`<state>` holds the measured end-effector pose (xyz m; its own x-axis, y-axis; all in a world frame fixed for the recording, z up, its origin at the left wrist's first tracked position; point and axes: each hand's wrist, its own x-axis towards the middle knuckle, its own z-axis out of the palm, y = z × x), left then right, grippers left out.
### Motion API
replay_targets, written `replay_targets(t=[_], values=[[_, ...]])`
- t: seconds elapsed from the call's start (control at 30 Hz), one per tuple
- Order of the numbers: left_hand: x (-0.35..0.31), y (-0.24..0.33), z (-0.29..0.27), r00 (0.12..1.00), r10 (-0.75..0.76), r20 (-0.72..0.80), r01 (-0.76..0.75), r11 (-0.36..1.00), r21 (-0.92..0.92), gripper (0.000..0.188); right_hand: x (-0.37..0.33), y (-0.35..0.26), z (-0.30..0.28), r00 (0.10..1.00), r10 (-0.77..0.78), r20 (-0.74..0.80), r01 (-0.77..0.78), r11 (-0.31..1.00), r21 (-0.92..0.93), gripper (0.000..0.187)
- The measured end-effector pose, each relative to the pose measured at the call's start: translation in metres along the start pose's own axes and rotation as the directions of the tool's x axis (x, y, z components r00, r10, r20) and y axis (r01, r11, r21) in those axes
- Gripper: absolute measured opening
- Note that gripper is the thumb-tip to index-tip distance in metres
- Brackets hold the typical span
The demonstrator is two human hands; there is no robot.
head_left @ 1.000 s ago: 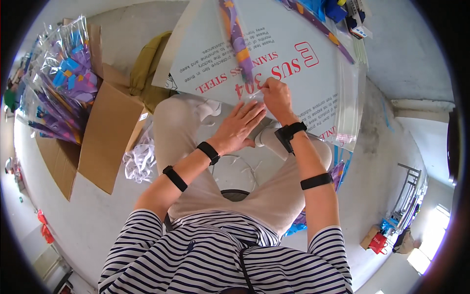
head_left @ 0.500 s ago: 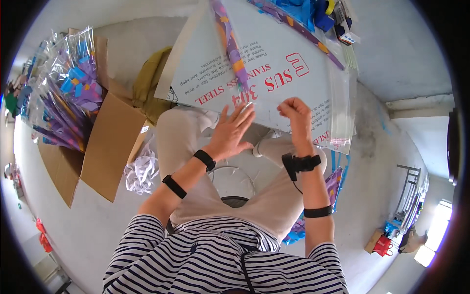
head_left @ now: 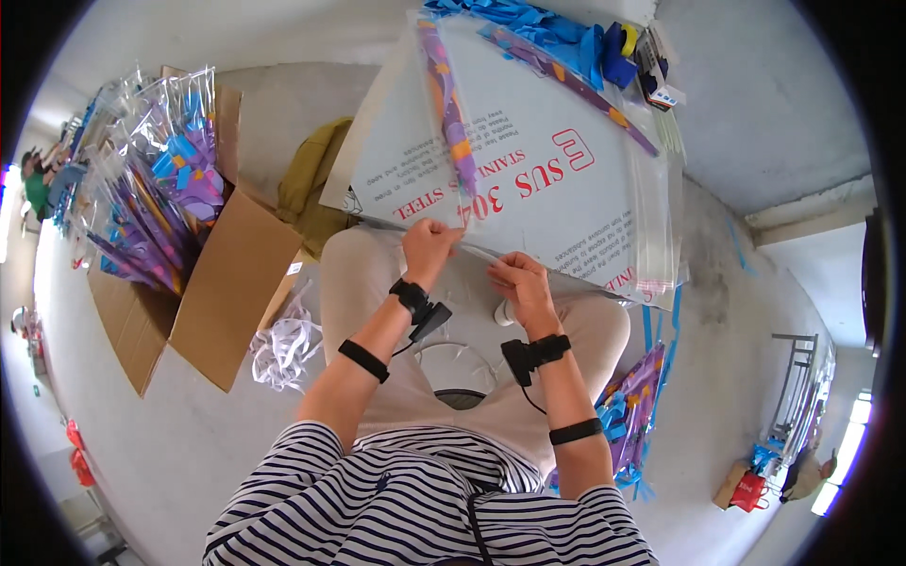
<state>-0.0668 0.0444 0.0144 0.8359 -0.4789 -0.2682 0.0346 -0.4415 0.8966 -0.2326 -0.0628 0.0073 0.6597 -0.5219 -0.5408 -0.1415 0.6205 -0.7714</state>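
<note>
- Right hand [head_left: 524, 291]: fingers are bunched just off the board's [head_left: 559, 224] near edge; can't tell if anything's gripped.
- Left hand [head_left: 431, 250]: fingertips are bunched over that edge, grip can't be told.
- Bagged purple strip [head_left: 450, 111] is laid from there toward the far edge.
- Blue ribbons [head_left: 519, 24] are heaped there.

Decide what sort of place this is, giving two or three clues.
Perhaps a small packing workshop: a carton packed with bagged purple goods, a board as worktop, and a sleeved purple item on it.

A navy-striped shirt [head_left: 377, 514], beige trousers [head_left: 593, 335], black wrist straps [head_left: 410, 296] and forearm bands [head_left: 364, 361] are worn.
</note>
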Motion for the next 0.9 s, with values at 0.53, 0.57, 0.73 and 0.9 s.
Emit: replay_targets(t=[0.53,0.57,0.73,0.9], values=[[-0.016,0.000,-0.030,0.832,-0.126,0.541,0.411,0.794,-0.448,0.028,-0.123,-0.012,-0.042,0.939,-0.296,-0.173,0.191,0.870,-0.454,0.008],[-0.010,0.013,-0.031,0.849,-0.154,0.505,0.436,0.744,-0.507,0.037,-0.142,-0.015,-0.047,0.926,-0.325,-0.192,0.177,0.824,-0.539,0.008],[0.047,0.000,-0.010,0.808,0.076,0.584,0.449,0.562,-0.694,0.029,-0.211,-0.030,-0.042,0.911,-0.403,-0.088,0.215,0.645,-0.733,0.009],[-0.016,0.117,-0.069,0.927,0.321,0.192,0.051,0.400,-0.915,0.032,-0.217,-0.022,-0.071,0.932,-0.358,-0.046,0.293,0.824,-0.485,0.010]])
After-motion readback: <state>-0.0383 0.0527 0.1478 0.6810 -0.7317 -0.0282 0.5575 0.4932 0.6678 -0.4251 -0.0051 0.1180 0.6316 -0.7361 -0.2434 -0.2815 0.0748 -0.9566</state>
